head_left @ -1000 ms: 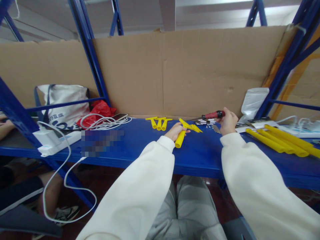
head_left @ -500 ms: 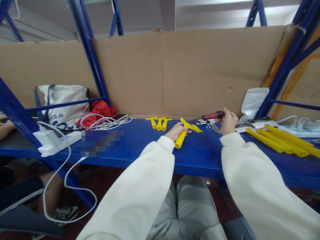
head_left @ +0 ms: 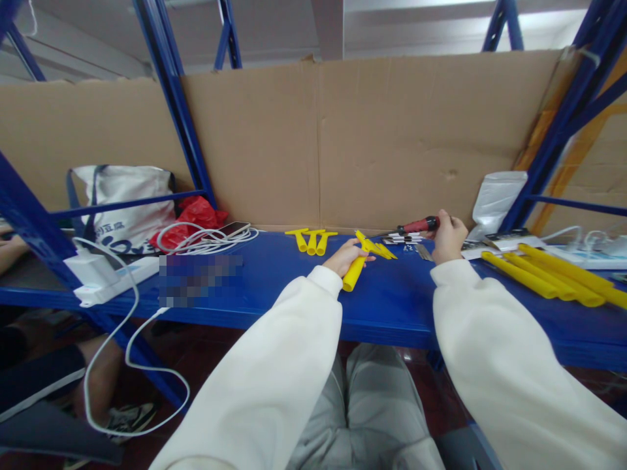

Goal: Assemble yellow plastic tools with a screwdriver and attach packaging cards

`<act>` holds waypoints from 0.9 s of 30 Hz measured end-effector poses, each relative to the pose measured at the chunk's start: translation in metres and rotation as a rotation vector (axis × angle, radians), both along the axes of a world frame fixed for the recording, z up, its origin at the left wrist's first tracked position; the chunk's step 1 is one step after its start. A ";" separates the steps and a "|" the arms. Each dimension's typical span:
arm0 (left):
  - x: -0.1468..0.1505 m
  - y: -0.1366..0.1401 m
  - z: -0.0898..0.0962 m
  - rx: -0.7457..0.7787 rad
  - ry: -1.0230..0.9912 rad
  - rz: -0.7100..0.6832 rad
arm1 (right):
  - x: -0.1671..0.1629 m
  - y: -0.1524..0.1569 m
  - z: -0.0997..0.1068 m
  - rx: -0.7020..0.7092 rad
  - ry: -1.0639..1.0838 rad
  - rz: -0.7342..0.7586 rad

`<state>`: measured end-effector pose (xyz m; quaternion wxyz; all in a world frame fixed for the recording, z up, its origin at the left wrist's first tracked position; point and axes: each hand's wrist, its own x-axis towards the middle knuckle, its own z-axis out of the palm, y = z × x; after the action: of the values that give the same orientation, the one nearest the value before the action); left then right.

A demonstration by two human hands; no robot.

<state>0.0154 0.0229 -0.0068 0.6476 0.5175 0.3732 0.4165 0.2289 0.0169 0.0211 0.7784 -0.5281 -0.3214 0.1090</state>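
Over the blue bench (head_left: 274,281), I am clasping the yellow T-shaped piece (head_left: 353,274) in my left hand (head_left: 343,257) and gripping the screwdriver (head_left: 415,227) in my right hand (head_left: 449,237), shaft toward the piece, both scarcely shifting since a second ago, so the same piece is remaining under work.

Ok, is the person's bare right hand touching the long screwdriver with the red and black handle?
Touching. The head view shows the right hand closed on the black end of the red-and-black-handled screwdriver, with no gap between them.
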 end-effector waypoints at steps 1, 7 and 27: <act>0.000 0.000 0.000 0.003 0.010 0.002 | 0.000 0.000 0.000 0.010 -0.021 -0.003; 0.000 -0.001 0.001 0.041 0.103 0.051 | -0.003 0.002 -0.001 0.116 0.047 0.049; -0.002 0.003 0.002 0.023 0.126 0.232 | -0.005 -0.013 0.004 0.115 0.160 0.599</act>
<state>0.0137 0.0260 -0.0050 0.5643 0.5035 0.4658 0.4594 0.2237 0.0041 0.0247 0.7630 -0.3550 -0.4061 0.3562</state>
